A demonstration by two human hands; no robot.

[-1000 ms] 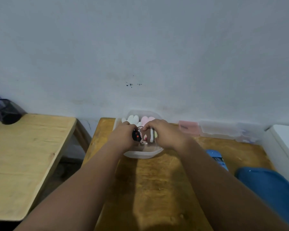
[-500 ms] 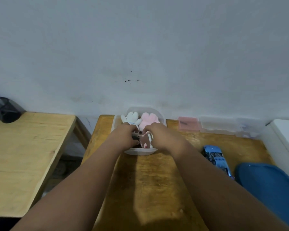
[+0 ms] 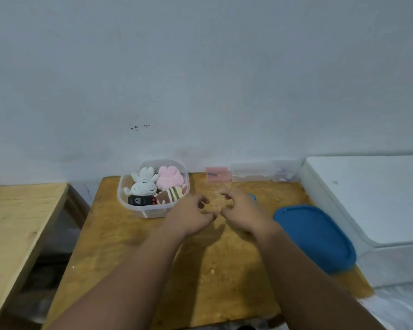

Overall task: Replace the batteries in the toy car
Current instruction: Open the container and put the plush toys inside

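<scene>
My left hand [image 3: 191, 214] and my right hand [image 3: 241, 210] hover close together over the wooden table [image 3: 134, 246], just right of a clear plastic tub [image 3: 153, 211]. Both hands hold nothing, with the fingers loosely curled and apart. The tub holds a white plush [image 3: 142, 184], a pink plush [image 3: 171, 178], a striped plush [image 3: 171, 195] and a black device with red marks [image 3: 141, 200]. Only a blue sliver of the toy car [image 3: 252, 196] shows behind my right hand. No batteries can be seen.
A blue lid [image 3: 315, 236] lies on the table's right side. A pink box [image 3: 217, 174] and clear boxes [image 3: 260, 172] stand along the wall. A white unit [image 3: 367, 198] borders the right; a second wooden table [image 3: 14, 222] stands at the left across a gap.
Both hands have come out of the tub and moved right, over the table. The black device and the striped plush that they held now lie in the tub.
</scene>
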